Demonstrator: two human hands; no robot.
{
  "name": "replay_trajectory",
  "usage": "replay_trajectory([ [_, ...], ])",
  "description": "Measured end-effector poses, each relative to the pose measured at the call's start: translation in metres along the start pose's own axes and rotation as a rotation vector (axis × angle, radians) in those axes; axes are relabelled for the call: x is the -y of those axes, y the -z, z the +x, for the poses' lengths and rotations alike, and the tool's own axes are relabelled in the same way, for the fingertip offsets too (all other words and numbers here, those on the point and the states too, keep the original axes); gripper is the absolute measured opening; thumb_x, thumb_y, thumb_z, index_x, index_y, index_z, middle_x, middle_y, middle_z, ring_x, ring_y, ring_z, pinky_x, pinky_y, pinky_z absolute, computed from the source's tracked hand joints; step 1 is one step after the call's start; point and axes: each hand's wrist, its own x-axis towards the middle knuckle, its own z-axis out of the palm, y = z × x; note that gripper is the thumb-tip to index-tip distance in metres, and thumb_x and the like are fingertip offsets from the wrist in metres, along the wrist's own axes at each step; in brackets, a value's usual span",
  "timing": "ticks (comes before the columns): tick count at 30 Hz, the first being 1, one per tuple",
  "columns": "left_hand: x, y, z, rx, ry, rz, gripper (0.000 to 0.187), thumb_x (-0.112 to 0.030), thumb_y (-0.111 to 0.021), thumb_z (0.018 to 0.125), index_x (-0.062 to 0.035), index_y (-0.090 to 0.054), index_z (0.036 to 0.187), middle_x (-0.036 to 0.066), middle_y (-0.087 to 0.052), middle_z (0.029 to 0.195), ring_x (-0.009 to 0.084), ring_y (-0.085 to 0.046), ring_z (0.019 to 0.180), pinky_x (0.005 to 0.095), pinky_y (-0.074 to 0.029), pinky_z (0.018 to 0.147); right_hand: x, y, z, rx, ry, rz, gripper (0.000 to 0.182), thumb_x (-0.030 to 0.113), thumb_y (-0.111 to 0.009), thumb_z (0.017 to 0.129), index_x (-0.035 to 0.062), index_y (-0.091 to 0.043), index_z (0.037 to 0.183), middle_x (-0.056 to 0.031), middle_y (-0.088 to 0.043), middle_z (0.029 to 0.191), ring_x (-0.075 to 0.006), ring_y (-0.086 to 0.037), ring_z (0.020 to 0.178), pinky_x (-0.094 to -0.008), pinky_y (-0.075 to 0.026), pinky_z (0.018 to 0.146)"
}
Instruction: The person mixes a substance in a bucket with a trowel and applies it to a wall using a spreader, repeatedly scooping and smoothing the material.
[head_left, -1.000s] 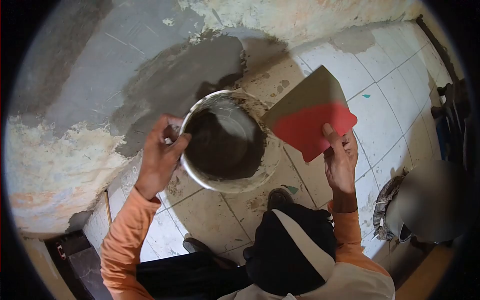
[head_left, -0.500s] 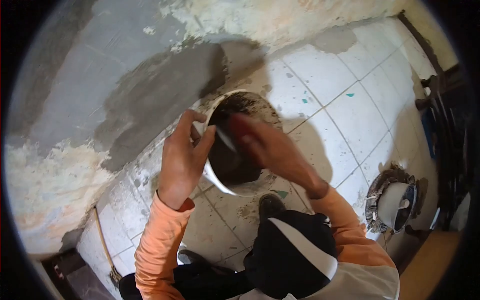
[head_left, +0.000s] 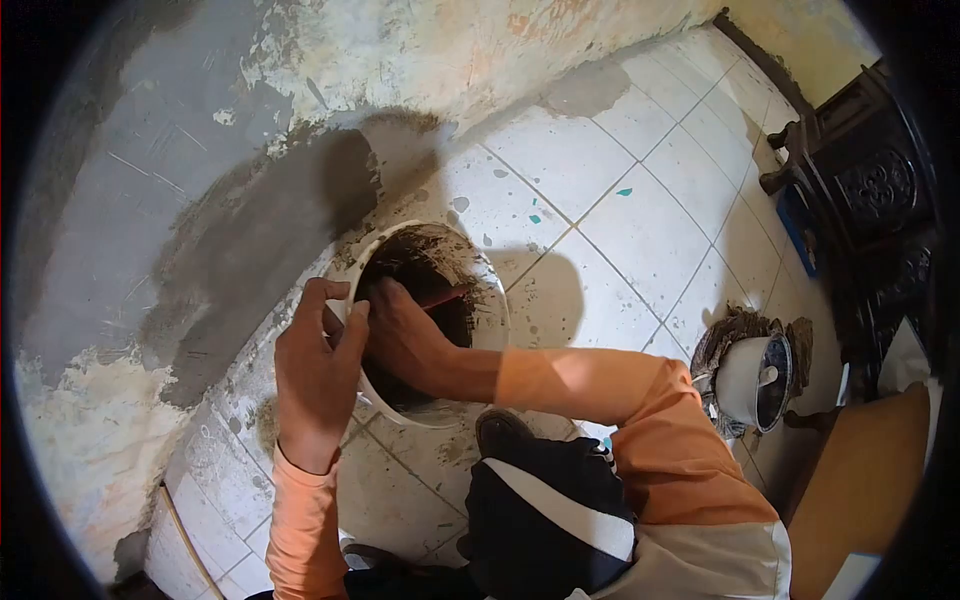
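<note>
A white bucket (head_left: 503, 300) stands on the tiled floor, its inner wall smeared with dark wet mortar (head_left: 425, 250). My left hand (head_left: 322, 355) is on the near left of its rim, thumb and fingers closed over the edge. Down inside the bucket is my right hand (head_left: 412, 340), its fingers curled near the left inner wall. A thin red piece (head_left: 446, 297) sticks out beside the right hand, part of a flat red thing in its grasp. The rest of that red thing is hidden by the hand and the dark inside.
A partly plastered wall (head_left: 260, 200) rises behind the bucket. At right, a white pot (head_left: 743, 382) sits amid a dirty cloth (head_left: 722, 335), near dark carved furniture (head_left: 875, 190) and a brown board (head_left: 860, 490). A wooden stick (head_left: 190, 540) leans lower left. A shoe (head_left: 503, 432) stands close to the bucket.
My right hand has moved from the bucket's right side to its left inner side, with the red thing. My left hand stays on the rim. The view has shifted to the right.
</note>
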Motion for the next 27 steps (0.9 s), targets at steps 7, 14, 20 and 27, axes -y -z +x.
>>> replay_trajectory([
  [7,-0.007,-0.012,-0.006,-0.002,-0.088,0.082,0.019,-0.015,-0.070,0.096,-0.0045,-0.063,0.111,0.009,-0.047,0.059,0.0208,-0.045,0.053,0.0365,-0.039,0.055,-0.019,-0.069,0.038,-0.087,-0.067,1.175,0.041,0.032,-0.059,0.097,0.0091,-0.064,0.130,-0.0124,-0.068,0.131,-0.0261,-0.064,0.124,-0.0431,-0.048,0.105],
  [14,-0.011,-0.011,-0.003,0.013,-0.078,0.070,0.019,-0.016,-0.069,0.097,-0.0034,-0.063,0.110,0.007,-0.047,0.059,0.0204,-0.046,0.053,0.0373,-0.039,0.055,-0.058,-0.041,0.044,0.554,0.161,0.903,0.036,0.022,-0.070,0.089,0.0033,-0.069,0.120,-0.0194,-0.070,0.125,-0.0330,-0.069,0.113,-0.0419,-0.054,0.097],
  [20,-0.007,-0.009,-0.003,0.001,-0.063,0.025,0.021,-0.019,-0.070,0.098,-0.0041,-0.063,0.110,0.008,-0.050,0.058,0.0201,-0.046,0.052,0.0369,-0.038,0.054,-0.090,-0.028,0.019,0.663,0.177,1.378,0.053,0.031,-0.072,0.092,0.0006,-0.064,0.136,-0.0214,-0.068,0.134,-0.0336,-0.064,0.123,-0.0408,-0.049,0.106],
  [27,0.002,0.002,0.001,-0.010,0.000,0.000,0.024,-0.024,-0.071,0.099,-0.0040,-0.065,0.111,0.009,-0.052,0.059,0.0205,-0.047,0.051,0.0374,-0.039,0.054,-0.107,-0.026,-0.013,0.486,-0.201,1.640,0.055,0.031,-0.075,0.096,-0.0052,-0.063,0.135,-0.0201,-0.071,0.125,-0.0264,-0.066,0.114,-0.0369,-0.050,0.101],
])
